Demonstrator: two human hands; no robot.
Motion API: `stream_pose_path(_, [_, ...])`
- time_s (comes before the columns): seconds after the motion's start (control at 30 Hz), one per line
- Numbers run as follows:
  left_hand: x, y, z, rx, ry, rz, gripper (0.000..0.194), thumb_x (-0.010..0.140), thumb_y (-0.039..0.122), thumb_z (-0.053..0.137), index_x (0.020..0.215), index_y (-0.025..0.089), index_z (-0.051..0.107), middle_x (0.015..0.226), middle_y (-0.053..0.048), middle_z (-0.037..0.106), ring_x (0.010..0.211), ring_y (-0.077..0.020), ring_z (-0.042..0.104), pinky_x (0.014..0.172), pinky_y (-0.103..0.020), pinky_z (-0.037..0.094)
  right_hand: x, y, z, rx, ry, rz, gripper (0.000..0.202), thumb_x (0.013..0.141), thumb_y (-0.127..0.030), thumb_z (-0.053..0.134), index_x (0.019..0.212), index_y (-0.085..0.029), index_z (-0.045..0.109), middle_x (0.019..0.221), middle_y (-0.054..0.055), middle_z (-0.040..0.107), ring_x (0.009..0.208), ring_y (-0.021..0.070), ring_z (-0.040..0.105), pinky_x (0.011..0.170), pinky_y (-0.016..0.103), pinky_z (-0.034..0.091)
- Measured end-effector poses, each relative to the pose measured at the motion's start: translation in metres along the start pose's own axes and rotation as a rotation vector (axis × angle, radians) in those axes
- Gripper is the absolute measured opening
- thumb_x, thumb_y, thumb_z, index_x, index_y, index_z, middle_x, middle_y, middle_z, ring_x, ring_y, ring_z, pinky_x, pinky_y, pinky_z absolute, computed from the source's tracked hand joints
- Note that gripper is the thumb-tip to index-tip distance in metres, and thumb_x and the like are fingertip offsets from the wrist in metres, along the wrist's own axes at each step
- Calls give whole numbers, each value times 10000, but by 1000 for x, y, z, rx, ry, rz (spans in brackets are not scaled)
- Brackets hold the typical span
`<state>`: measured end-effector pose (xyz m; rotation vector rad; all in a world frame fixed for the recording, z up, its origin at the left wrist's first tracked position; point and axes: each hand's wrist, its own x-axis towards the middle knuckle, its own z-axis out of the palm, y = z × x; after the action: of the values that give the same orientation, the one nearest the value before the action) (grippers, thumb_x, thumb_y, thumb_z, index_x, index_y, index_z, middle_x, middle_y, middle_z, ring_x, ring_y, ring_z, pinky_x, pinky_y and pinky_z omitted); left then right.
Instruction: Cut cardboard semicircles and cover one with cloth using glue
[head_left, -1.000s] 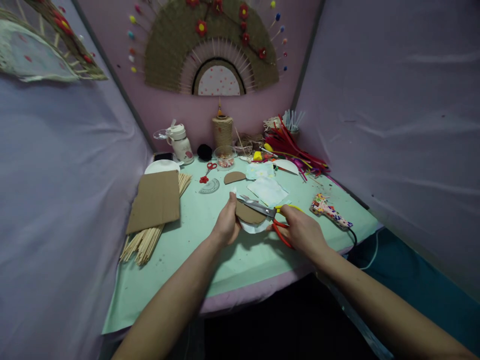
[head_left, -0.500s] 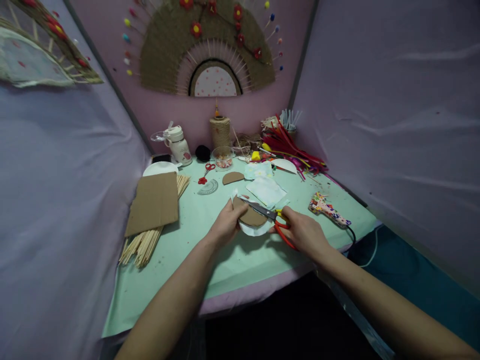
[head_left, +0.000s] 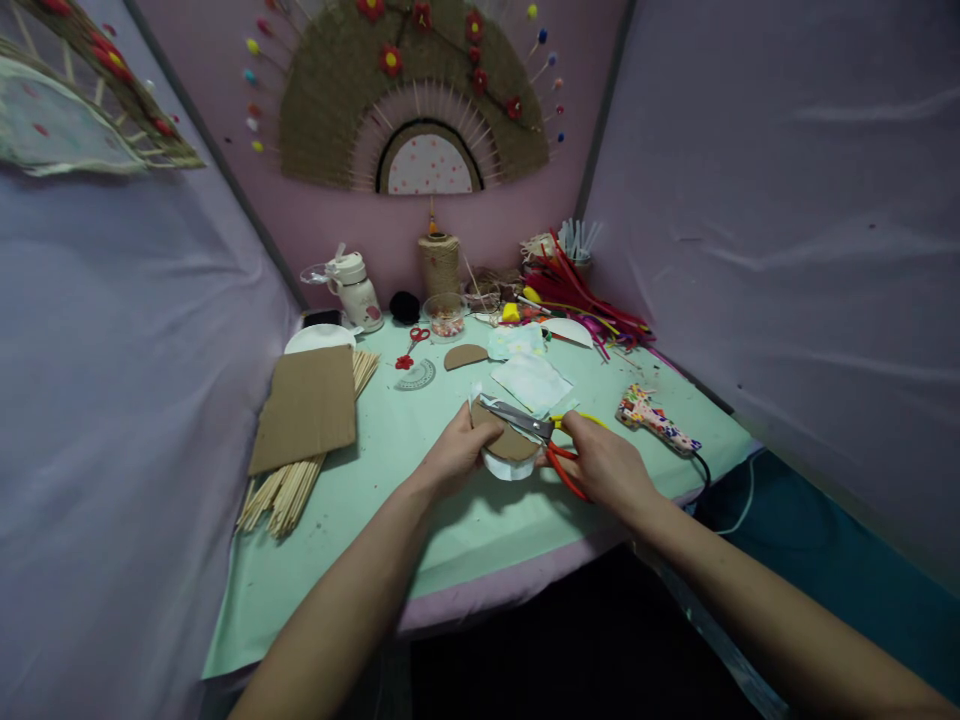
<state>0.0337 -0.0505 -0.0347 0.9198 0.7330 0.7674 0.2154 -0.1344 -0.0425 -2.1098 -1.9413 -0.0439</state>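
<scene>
My left hand (head_left: 459,448) grips a half-round cardboard piece (head_left: 508,436) by its left end, thumb on top. Pale fabric (head_left: 510,467) lies under the cardboard and shows past its curved edge. In my right hand (head_left: 604,455) are scissors (head_left: 531,424) with red and yellow handles, my fingers in the loops. Their blades lie along the far straight edge of the cardboard, pointing left toward my left hand. Just beyond is a pale fabric square (head_left: 532,384) on the table. Part of the fabric is hidden beneath the cardboard and my fingers.
At left, a cardboard sheet (head_left: 306,412) lies over bamboo sticks (head_left: 294,500). A glue gun (head_left: 656,420) rests at right. Toward the back are small red scissors (head_left: 417,340), a protractor (head_left: 416,375), a bottle (head_left: 357,292), a twine spool (head_left: 440,265) and red pipe cleaners (head_left: 574,285).
The cardboard and fabric have shifted slightly right and toward me with my left hand. The scissor blades look closer together along the straight edge.
</scene>
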Motion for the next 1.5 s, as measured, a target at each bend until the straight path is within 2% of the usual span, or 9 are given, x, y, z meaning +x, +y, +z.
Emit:
stream_pose_path(0.2, [1, 1, -1, -12, -29, -3, 417, 698, 146, 678, 1101, 187, 582, 1063, -76, 678, 906, -199, 648, 777, -306, 523, -2, 1, 0, -63, 21, -9, 254, 892, -480, 487, 880, -228, 521, 790, 53, 677, 701, 213, 621, 499, 269, 182])
stream_pose_path(0.4, [2, 0, -4, -10, -52, -12, 416, 690, 159, 699, 1088, 183, 585, 1051, -80, 686, 880, -197, 654, 785, -308, 517, -1, 1, -4, -110, -40, -1, 286, 892, -506, 484, 889, -229, 553, 777, 56, 696, 662, 212, 623, 492, 271, 158])
stream_pose_path(0.6, [3, 1, -4, -22, -32, -35, 384, 659, 148, 696, 1030, 168, 600, 998, -72, 704, 843, -195, 660, 798, -320, 510, 0, 3, 2, -85, -52, 14, 282, 886, -508, 482, 880, -241, 571, 723, 54, 700, 596, 214, 605, 501, 278, 145])
stream_pose_path(0.7, [3, 4, -3, -39, -10, -30, 388, 640, 127, 686, 1018, 167, 608, 999, -74, 710, 851, -208, 663, 823, -343, 505, 6, 5, 5, 19, -32, 63, 304, 862, -538, 492, 818, -243, 555, 635, 38, 653, 552, 204, 563, 494, 270, 170])
stream_pose_path(0.9, [5, 11, -5, -66, 23, 22, 342, 622, 104, 673, 959, 148, 630, 909, -76, 728, 866, -222, 668, 878, -361, 493, 26, 16, 12, 473, 28, 139, 409, 814, -615, 494, 683, -238, 404, 604, -14, 573, 552, 155, 498, 508, 239, 305])
stream_pose_path(1.1, [6, 18, -10, -121, 76, 40, 198, 718, 194, 681, 898, 144, 616, 848, -74, 735, 769, -188, 681, 829, -345, 526, 39, 6, 20, 282, -72, 183, 355, 813, -563, 546, 850, -235, 415, 761, 32, 614, 634, 188, 555, 511, 241, 305])
stream_pose_path(1.23, [7, 22, -14, -174, 103, 30, 203, 729, 129, 613, 933, 127, 607, 876, -107, 739, 814, -219, 697, 876, -398, 526, 52, -6, 22, 253, -56, 194, 346, 831, -531, 546, 910, -215, 430, 839, 75, 633, 693, 203, 573, 529, 250, 313])
stream_pose_path(1.37, [12, 24, -21, -292, 138, 18, 339, 681, 73, 531, 1012, 104, 595, 909, -137, 733, 922, -272, 696, 942, -486, 495, 57, -8, 21, 301, 62, 71, 352, 811, -513, 567, 950, -214, 442, 854, 53, 623, 688, 196, 556, 557, 256, 337])
stream_pose_path(1.5, [15, 25, -25, -368, 189, 66, 415, 638, 43, 486, 1033, 77, 608, 910, -123, 729, 978, -268, 682, 1003, -466, 464, 47, -7, 21, 231, 67, -73, 290, 817, -473, 574, 905, -214, 477, 845, 56, 619, 709, 202, 551, 561, 262, 329])
